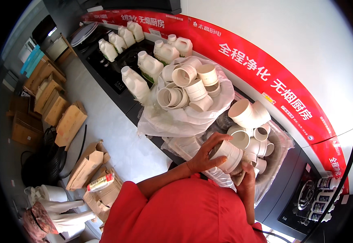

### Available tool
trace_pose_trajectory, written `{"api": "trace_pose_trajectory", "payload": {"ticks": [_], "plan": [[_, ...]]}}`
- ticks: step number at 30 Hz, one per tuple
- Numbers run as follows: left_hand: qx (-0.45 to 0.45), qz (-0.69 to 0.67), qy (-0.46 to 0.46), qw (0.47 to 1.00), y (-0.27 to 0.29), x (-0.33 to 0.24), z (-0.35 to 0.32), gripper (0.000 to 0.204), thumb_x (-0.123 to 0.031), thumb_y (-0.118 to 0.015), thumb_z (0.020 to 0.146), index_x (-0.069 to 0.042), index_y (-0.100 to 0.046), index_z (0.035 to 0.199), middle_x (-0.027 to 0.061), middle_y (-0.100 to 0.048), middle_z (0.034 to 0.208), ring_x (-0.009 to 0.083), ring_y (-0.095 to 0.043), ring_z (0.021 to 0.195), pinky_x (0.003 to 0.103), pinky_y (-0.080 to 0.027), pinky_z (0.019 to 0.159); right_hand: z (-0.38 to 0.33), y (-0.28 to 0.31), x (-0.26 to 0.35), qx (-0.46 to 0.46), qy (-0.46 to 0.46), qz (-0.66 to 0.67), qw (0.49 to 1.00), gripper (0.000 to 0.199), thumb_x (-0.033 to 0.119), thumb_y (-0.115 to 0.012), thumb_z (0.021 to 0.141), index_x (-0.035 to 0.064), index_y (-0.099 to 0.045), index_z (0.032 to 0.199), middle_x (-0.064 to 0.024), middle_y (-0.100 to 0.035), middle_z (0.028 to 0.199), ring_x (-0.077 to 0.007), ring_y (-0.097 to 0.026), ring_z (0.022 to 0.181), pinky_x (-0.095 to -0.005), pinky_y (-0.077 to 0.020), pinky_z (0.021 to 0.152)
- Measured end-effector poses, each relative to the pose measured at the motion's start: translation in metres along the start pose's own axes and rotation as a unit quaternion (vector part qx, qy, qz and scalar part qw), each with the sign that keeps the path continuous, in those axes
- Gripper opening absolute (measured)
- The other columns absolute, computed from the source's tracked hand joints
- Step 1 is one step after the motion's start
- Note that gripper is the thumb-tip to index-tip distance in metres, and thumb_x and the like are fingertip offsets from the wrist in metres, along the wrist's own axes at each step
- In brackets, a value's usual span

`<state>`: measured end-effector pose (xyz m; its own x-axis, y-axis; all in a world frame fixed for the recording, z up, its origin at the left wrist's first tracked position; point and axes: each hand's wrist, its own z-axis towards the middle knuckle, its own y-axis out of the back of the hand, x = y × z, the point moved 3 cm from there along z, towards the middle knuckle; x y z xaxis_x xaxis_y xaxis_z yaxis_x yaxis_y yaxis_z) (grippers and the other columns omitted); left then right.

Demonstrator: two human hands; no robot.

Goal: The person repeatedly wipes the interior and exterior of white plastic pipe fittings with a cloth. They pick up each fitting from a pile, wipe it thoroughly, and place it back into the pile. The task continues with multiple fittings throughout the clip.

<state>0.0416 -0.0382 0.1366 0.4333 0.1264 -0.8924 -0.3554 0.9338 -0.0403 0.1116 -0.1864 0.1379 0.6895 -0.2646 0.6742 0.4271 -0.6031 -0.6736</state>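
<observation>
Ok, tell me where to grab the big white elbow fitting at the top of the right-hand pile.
Judging by its pose, grip the elbow around its left socket, coming from above and the left. That round open end points up and stands free, so fingers can wrap its rim; its lower right side rests against other fittings in the bag.

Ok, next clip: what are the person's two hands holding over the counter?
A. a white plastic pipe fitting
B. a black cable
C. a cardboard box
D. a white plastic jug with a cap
A. The left hand wraps over a short white plastic pipe fitting while the right hand supports it from below, above an open bag of similar fittings; the white jugs stand untouched farther along the counter.
</observation>
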Motion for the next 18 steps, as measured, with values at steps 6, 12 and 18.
{"api": "trace_pose_trajectory", "payload": {"ticks": [6, 12, 18], "plan": [[0.006, 0.005, -0.010, 1.000, -0.001, 0.000, -0.003, 0.053, -0.025, -0.063, 0.076, -0.008, -0.048, 0.123, 0.0087, -0.046, 0.106, 0.0208, -0.045, 0.098, 0.033, -0.036, 0.088, -0.004, 0.016, 0.000, 0.044, -0.034, -0.071, 0.996, 0.067, 0.037, -0.057, 0.073, -0.0050, -0.044, 0.123, -0.0134, -0.058, 0.104, -0.0204, -0.058, 0.089, -0.0279, -0.0466, 0.075], [-0.035, -0.086, 0.067, 0.993, -0.010, -0.005, -0.007, 0.044, -0.021, -0.060, 0.080, -0.008, -0.048, 0.121, 0.0050, -0.046, 0.103, 0.0148, -0.045, 0.094, 0.028, -0.037, 0.084, -0.021, -0.016, 0.017, 0.061, -0.067, -0.270, 0.959, 0.054, 0.022, -0.058, 0.077, -0.0025, -0.046, 0.123, -0.0103, -0.059, 0.094, -0.0148, -0.057, 0.077, -0.0261, -0.0448, 0.065], [-0.053, -0.212, 0.284, 0.933, -0.009, 0.012, -0.010, 0.034, -0.023, -0.057, 0.087, -0.010, -0.051, 0.118, 0.0010, -0.053, 0.099, 0.0098, -0.050, 0.090, 0.026, -0.042, 0.079, -0.001, -0.015, 0.001, 0.194, 0.160, -0.605, 0.756, 0.035, 0.013, -0.065, 0.078, -0.0009, -0.056, 0.109, -0.0095, -0.063, 0.086, -0.0243, -0.061, 0.083, -0.0346, -0.0472, 0.075]]}}
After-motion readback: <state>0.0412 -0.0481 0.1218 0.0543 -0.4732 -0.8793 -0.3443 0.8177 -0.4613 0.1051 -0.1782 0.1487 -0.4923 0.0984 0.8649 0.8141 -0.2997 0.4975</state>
